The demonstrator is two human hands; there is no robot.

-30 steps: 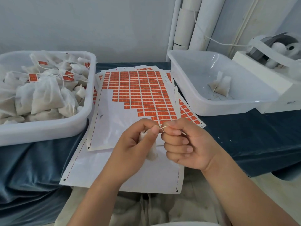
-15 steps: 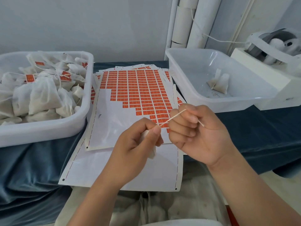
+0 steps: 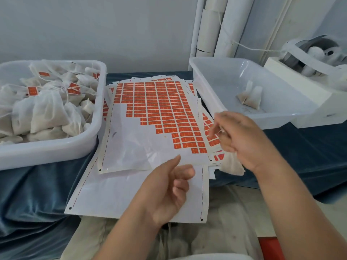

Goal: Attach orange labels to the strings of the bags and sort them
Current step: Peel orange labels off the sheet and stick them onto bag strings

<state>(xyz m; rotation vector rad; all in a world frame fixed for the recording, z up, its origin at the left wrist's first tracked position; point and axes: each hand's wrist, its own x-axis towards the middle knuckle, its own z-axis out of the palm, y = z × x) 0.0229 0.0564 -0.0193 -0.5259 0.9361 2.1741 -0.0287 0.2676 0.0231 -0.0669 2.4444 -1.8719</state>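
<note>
Left grip [image 3: 165, 194] released the bag [image 3: 232, 165], now beneath the right grip [image 3: 244, 139].

Table [image 3: 309, 147], draped in dark blue velvety cloth, creased and hanging over the front edge. Behind the table: plain pale grey-blue wall [image 3: 93, 25], matt and evenly lit. Behind the table's right half: cluster of upright white pipes [image 3: 212, 29] against the wall, with a thin white cord [image 3: 249, 48] running rightward from them. On the table's far right end: white box-shaped machine [image 3: 300, 87] with a rounded housing on top. Below the table's right front: pale floor [image 3: 334, 212] and a red object [image 3: 270, 246], cut off by the frame. Light soft, diffuse.
</note>
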